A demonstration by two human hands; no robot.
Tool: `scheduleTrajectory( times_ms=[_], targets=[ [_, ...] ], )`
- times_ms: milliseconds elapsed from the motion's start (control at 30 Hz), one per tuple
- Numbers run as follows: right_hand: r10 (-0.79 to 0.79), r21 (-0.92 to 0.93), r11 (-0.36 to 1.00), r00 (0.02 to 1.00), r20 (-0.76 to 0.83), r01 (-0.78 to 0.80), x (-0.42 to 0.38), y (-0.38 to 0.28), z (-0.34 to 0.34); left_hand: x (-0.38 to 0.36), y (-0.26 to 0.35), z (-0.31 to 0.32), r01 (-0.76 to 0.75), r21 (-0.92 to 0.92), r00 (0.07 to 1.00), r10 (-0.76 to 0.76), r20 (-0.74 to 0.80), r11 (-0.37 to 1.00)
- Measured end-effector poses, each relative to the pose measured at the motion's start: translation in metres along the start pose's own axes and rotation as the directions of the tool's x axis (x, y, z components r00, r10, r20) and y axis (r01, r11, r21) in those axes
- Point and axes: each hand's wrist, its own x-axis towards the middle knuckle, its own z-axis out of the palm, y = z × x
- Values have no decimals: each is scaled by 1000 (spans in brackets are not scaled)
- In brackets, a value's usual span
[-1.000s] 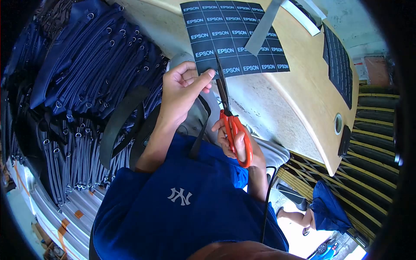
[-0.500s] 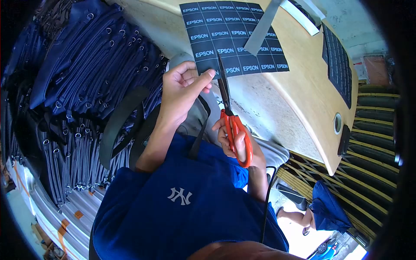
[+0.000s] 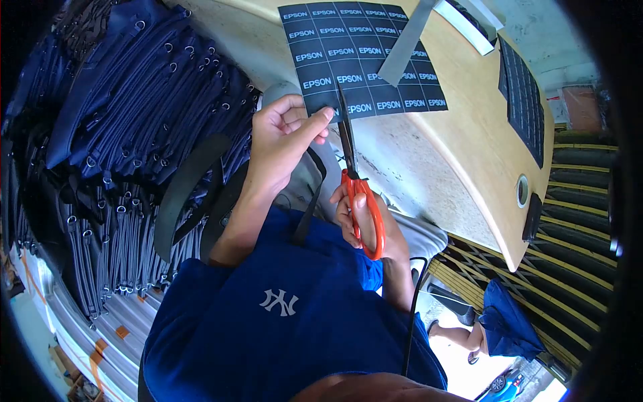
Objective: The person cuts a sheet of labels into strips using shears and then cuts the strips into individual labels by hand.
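A dark sheet of EPSON labels (image 3: 341, 50), marked off in a grid by pale lines, lies over the table's near edge. My left hand (image 3: 288, 130) pinches its near left corner between thumb and fingers. My right hand (image 3: 362, 218) grips orange-handled scissors (image 3: 349, 151), with the thumb and fingers at the handles. The dark blades point away from me and reach onto the sheet between the first and second label columns, just right of my left thumb. They look nearly closed.
A grey strip (image 3: 407, 50) rests across the sheet on the tan table (image 3: 462, 134). Another dark sheet (image 3: 522, 100) lies farther right. Piles of navy straps with metal rings (image 3: 134, 87) fill the left side. Another person's leg (image 3: 459, 336) shows at lower right, near a folding gate (image 3: 569, 201).
The scissor handles have come closer together and the blades have closed on the sheet. My left hand and the sheet have hardly moved.
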Motion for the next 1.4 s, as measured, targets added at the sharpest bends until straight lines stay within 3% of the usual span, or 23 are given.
scheduleTrajectory(
  times_ms=[167,600,667,900,1100,1300,1400],
  targets=[
    [40,-68,997,998,-41,-43,0,-3,2,1,-1,-1,-8,-9,1000,8,12,1000],
    [75,-39,996,996,-55,-78,-1,-3,1,1,0,-2,1,1,1000,-1,7,1000],
    [51,33,998,998,-31,-50,-1,-3,0,1,0,-2,2,3,1000,-2,8,1000],
    [84,-20,996,995,-56,-85,0,-8,6,1,0,-2,5,6,1000,-6,3,1000],
    [46,30,999,998,-36,-44,2,-1,3,11,3,-1,38,3,998,-38,-50,999],
    [39,-39,998,999,-33,-40,3,-5,1,28,-6,-1,-7,1,996,7,-93,1000],
    [-41,-112,993,999,-6,40,5,1,-1,29,-7,-3,-29,48,997,32,-66,998]
  ],
)
